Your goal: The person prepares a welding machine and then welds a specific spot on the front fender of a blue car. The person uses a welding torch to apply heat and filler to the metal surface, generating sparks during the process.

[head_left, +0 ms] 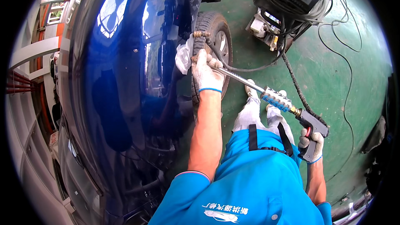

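From where I stand, the long silver-shafted metal tool with a dark pistol grip (246, 80) runs from the frame's centre to its right. The left hand in a white knit glove (207, 73) is wrapped round its front end, near the glossy dark-blue car body (125, 54); the right hand, gloved alike (314, 142), grasps the grip by its red trigger (308, 131). A slipping left hold could scrape that paint, a snagged braided black cable (294, 76) could jerk the tool, and a careless squeeze might set it off
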